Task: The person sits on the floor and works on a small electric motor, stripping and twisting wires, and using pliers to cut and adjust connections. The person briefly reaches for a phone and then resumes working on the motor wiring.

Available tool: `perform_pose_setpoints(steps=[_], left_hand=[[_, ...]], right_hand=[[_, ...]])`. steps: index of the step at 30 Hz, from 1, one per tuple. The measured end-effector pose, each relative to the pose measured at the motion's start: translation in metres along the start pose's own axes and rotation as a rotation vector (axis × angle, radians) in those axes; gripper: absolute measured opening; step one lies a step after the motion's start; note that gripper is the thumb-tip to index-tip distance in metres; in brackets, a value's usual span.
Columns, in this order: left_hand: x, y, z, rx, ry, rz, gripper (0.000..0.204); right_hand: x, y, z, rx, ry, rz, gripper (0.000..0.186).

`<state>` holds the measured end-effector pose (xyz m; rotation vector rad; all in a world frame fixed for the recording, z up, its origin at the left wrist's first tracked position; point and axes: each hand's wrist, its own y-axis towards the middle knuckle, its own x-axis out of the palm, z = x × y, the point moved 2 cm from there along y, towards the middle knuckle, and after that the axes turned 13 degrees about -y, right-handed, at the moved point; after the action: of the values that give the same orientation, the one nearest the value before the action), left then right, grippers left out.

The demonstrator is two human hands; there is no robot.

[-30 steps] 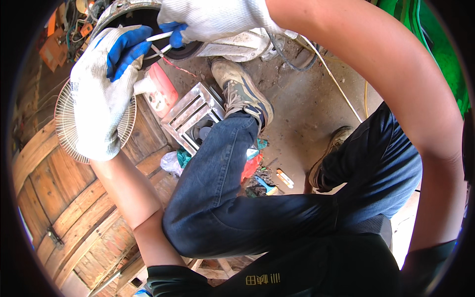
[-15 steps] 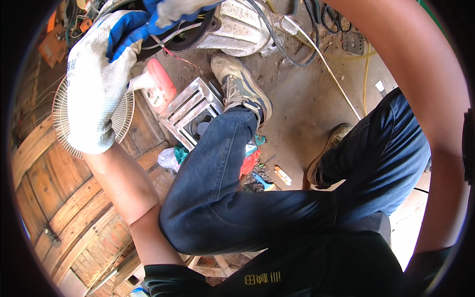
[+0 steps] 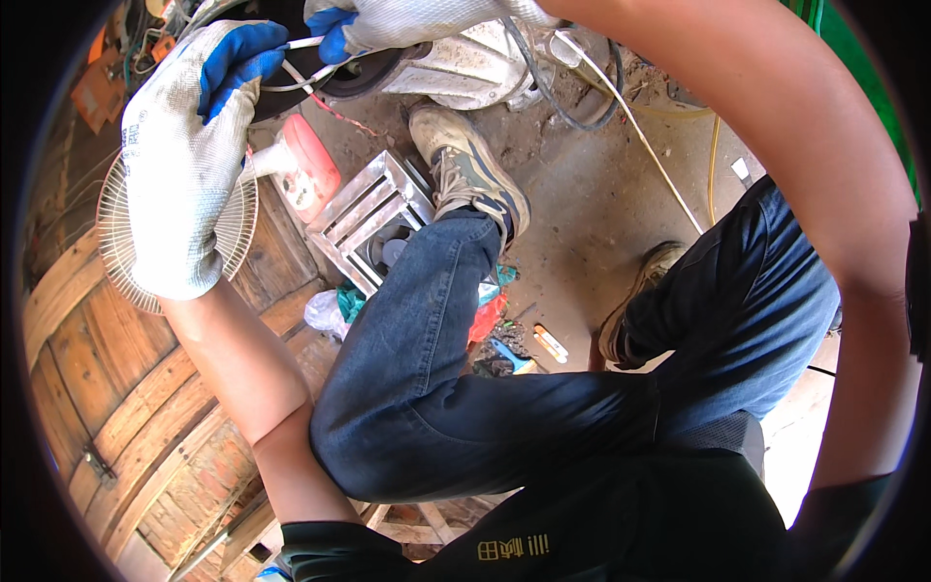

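Note:
Both hands wear white work gloves with blue palms, and they meet at the upper left. My left hand (image 3: 179, 145) is closed, pinching one end of a short white piece of cable (image 3: 306, 43) between thumb and fingers. On its other side, my right hand (image 3: 417, 21) is closed, with the blue thumb and fingertips pressed on the same cable; part of this hand is cut by the top edge. Just below run a loose white wire (image 3: 291, 87) and a thin red wire (image 3: 339, 118). Behind them sits a dirty, pale ribbed motor housing (image 3: 456, 70) with a dark round opening.
A round wire fan guard (image 3: 112, 228) lies beneath my left wrist. Nearby stand a red-and-white fan base (image 3: 308, 173) and a metal frame (image 3: 339, 218). A paintbrush (image 3: 511, 355) and an orange-and-white utility knife (image 3: 551, 343) lie on the floor. Wooden boards (image 3: 92, 373) fill the left.
My right hand has come lower into view, with its fingers now on the white cable. My left hand has shifted slightly left, and a stretch of cable shows between the hands.

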<state>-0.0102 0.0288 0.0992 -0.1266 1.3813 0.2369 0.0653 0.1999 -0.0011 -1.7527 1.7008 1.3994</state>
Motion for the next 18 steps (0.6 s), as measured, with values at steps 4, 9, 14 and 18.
perform_pose_setpoints(steps=[4,9,14,18], left_hand=[[0.000,0.000,0.003,-0.022,0.001,-0.014,0.026],[0.001,0.003,0.007,-0.054,-0.001,-0.033,0.028],[-0.001,0.003,0.006,-0.030,0.087,-0.061,0.032],[0.004,0.007,0.009,-0.033,0.003,-0.029,0.027]], right_hand=[[0.012,0.003,0.008,0.031,-0.093,0.012,0.023],[-0.006,-0.004,0.025,0.106,0.094,-0.078,0.025],[-0.016,-0.015,0.026,0.148,0.132,-0.016,0.025],[-0.024,-0.021,0.012,0.153,0.069,-0.098,0.034]])
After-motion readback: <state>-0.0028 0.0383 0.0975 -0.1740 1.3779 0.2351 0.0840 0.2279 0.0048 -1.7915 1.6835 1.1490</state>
